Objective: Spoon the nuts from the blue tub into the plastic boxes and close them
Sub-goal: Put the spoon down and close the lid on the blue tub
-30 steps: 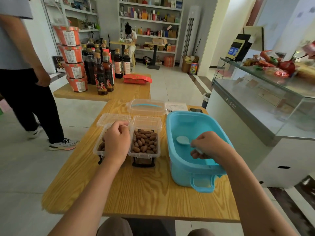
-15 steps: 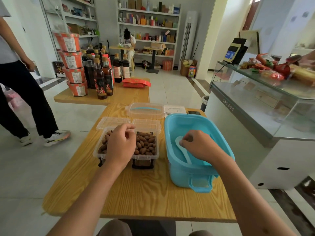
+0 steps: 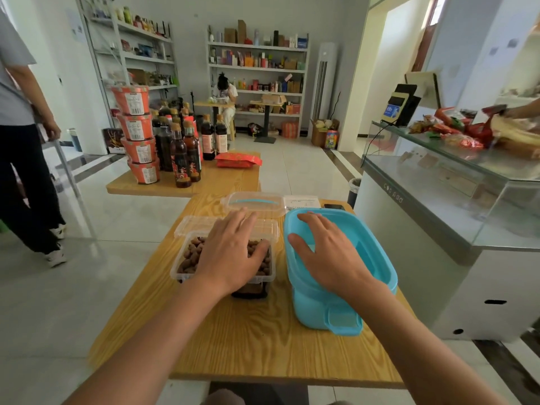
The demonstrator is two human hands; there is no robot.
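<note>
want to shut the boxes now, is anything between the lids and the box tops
Yes: the left hand lies spread over the open boxes of nuts, between them and their flipped-back lids.

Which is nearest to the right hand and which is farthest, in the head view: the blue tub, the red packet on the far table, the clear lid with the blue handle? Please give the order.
1. The blue tub: directly under the right hand.
2. The clear lid with the blue handle: behind the tub, to the left.
3. The red packet: on the far table, farthest.
</note>
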